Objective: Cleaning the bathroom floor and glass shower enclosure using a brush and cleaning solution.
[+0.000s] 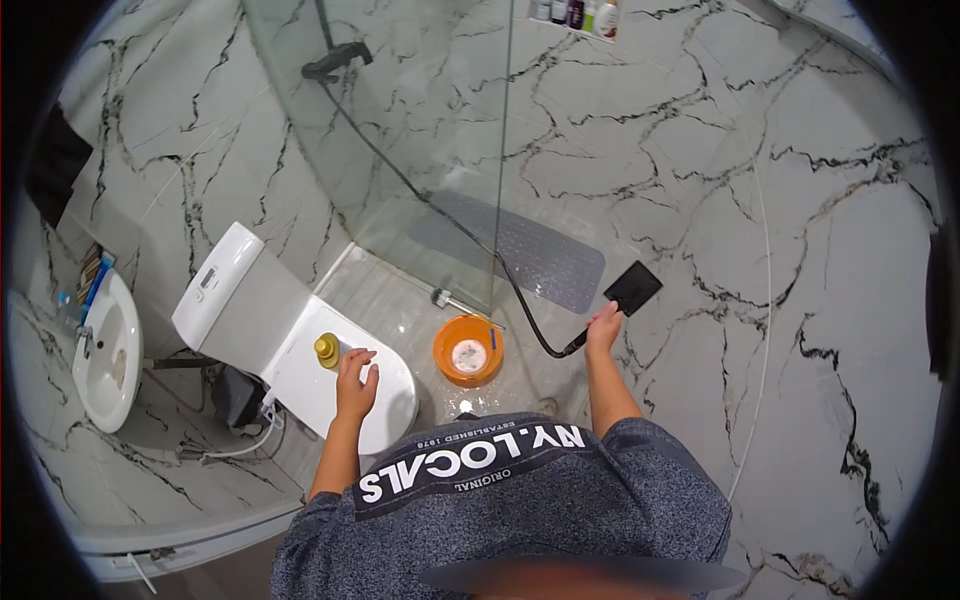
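Note:
My right hand (604, 328) grips the handle of a black square hand shower (634, 289), whose dark hose (525, 300) runs up behind the glass panel. My left hand (357, 381) hovers over or rests by the white toilet lid (382, 405), fingers loosely apart and holding nothing; contact with the lid cannot be made out. Just left of those fingers stands a yellow bottle (327, 350) on the closed lid. Between my hands an orange basin (444, 364) sits on the wet floor with white foam (470, 356) in it and a small blue item at its rim.
A glass shower panel (405, 150) rises ahead, with a brush (450, 300) lying near its foot and a grey bath mat (555, 259) beyond. The toilet tank (219, 281) and a washbasin (109, 352) are at left. Several bottles (577, 15) fill a wall niche. Marble-patterned wall (750, 262) bounds the right.

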Demonstrator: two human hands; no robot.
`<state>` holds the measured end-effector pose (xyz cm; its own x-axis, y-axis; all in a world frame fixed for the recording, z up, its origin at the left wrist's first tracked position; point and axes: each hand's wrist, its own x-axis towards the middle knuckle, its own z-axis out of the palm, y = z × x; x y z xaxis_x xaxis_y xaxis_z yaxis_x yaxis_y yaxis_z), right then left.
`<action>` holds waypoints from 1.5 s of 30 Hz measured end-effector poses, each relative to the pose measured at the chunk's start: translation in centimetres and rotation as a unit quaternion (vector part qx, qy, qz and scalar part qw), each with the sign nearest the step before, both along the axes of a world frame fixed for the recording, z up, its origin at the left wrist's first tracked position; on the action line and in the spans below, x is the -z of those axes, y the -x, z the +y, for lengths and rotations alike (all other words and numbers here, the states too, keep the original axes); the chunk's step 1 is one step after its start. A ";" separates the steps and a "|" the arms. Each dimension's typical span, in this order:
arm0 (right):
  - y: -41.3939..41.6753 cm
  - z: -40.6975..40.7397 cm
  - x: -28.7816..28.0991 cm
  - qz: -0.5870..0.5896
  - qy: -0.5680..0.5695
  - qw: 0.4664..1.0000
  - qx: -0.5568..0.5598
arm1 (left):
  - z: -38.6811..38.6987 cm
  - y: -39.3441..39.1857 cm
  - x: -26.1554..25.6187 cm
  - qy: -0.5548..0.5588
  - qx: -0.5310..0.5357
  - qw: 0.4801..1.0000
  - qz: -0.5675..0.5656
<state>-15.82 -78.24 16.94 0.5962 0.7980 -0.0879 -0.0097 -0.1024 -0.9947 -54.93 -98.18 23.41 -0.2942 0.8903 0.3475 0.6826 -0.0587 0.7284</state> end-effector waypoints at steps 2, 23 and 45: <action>-3.1 1.0 0.9 0.048 0.004 0.999 0.004 | 1.3 -0.4 0.3 -0.003 0.023 1.000 0.000; -9.6 4.4 -1.3 0.167 -0.020 0.986 0.014 | 19.6 -7.7 -10.4 -0.182 0.170 0.949 0.191; -17.2 17.4 1.9 0.179 0.000 0.981 0.074 | 48.0 -15.4 -25.1 -0.266 0.139 0.685 0.664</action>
<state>1.38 -60.86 15.05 0.6359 0.7055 -0.3128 -0.3724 -0.0745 -0.9251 -39.57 -50.18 48.48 0.7506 0.4919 0.4412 0.6316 -0.3379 -0.6978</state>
